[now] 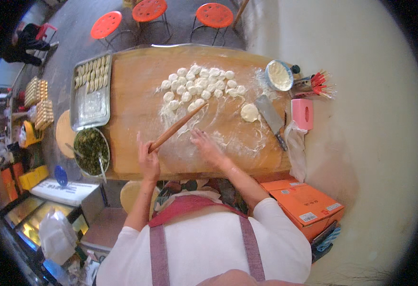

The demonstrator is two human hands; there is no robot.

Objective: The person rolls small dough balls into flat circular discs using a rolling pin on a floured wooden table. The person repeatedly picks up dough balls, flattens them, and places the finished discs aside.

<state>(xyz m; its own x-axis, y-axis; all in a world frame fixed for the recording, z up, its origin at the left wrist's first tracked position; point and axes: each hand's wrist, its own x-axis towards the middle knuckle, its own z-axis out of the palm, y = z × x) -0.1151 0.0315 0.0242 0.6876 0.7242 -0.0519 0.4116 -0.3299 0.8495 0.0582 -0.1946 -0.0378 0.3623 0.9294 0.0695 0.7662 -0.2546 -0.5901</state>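
Observation:
My left hand (149, 159) grips the near end of a tapered wooden rolling pin (176, 126). The pin slants up and to the right, its far tip beside several floured dough pieces (201, 82). My right hand (207, 148) is over the floured wooden table (134, 107), fingers reaching forward and slightly blurred, with nothing visible in it. To its upper right lies a flattened dough round (249, 112), next to a cleaver (270, 113) with a dark handle.
On the left, a metal tray (91, 109) carries rows of dumplings above a bowl of chopped green filling (91, 152) with a spoon. At the right stand a flour bowl (279, 75), a chopstick holder (303, 87) and a pink tissue box (302, 114). An orange carton (305, 203) sits below.

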